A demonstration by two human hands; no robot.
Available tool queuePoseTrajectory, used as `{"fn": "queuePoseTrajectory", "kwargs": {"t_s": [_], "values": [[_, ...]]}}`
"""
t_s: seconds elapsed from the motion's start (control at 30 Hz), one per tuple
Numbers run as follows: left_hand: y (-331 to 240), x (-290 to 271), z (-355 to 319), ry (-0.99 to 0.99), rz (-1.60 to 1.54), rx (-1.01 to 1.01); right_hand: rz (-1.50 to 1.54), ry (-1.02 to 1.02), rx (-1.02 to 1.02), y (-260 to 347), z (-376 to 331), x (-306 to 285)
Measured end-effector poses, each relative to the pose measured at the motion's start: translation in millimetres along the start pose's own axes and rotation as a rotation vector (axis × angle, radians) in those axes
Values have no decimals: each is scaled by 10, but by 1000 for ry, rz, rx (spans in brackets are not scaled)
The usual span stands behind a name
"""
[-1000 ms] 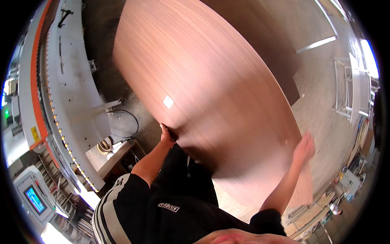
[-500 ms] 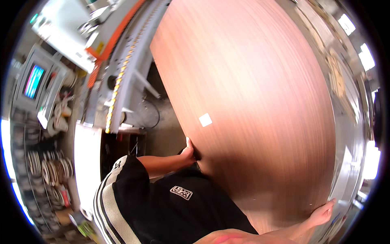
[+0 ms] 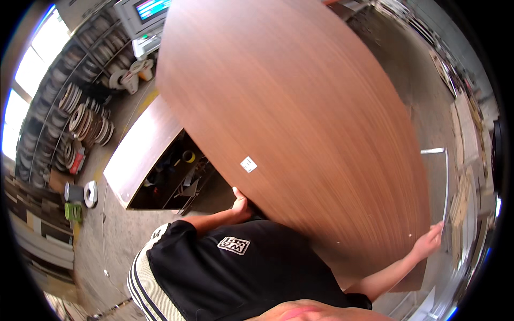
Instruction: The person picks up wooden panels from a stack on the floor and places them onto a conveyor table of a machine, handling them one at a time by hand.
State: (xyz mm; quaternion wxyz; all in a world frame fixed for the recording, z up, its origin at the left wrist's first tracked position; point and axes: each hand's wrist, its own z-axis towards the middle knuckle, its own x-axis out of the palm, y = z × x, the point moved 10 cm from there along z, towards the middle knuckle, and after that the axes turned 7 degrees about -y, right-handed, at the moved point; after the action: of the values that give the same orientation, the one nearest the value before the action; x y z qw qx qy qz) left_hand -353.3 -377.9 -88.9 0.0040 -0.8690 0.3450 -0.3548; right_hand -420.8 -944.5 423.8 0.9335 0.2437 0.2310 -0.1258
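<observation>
A large brown wood-grain panel (image 3: 300, 134) stretches away from my body, with a small white label (image 3: 248, 164) near its left edge. My left hand (image 3: 241, 206) is closed on that left edge, close to my waist, thumb on top and fingers hidden beneath. Out at the panel's right edge, my right hand (image 3: 428, 243) is closed around the rim, its arm reaching across the near corner. Two small pale spots show on the panel near its close end.
Left of the panel stands an open-fronted cabinet (image 3: 144, 152) with tools and a tape roll inside. Racks of edge-banding reels (image 3: 88, 123) line the left wall. A control screen (image 3: 152, 7) is behind the panel's far left. Stacked boards (image 3: 467, 128) lie along the right.
My view and the panel have turned together, away from the long machine with the orange stripe. The cabinet now shows beside the panel. Both hands stay on its edges.
</observation>
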Motion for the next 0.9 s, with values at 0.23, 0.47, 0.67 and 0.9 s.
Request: {"fn": "queuePoseTrajectory", "kwargs": {"t_s": [0.23,0.47,0.67,0.9], "values": [[-348,-1003,-758,-189,-216,194,423,109,-252,2052,-147,1257],[-461,-2392,-1122,-423,-357,300,678,281,-638,4696,-1068,2036],[-45,-3338,-1006,-619,-643,45,853,574,-873,6788,-2275,2646],[-38,-3101,-1392,-634,-899,288,734,930,-1185,8355,-4114,3707]]}}
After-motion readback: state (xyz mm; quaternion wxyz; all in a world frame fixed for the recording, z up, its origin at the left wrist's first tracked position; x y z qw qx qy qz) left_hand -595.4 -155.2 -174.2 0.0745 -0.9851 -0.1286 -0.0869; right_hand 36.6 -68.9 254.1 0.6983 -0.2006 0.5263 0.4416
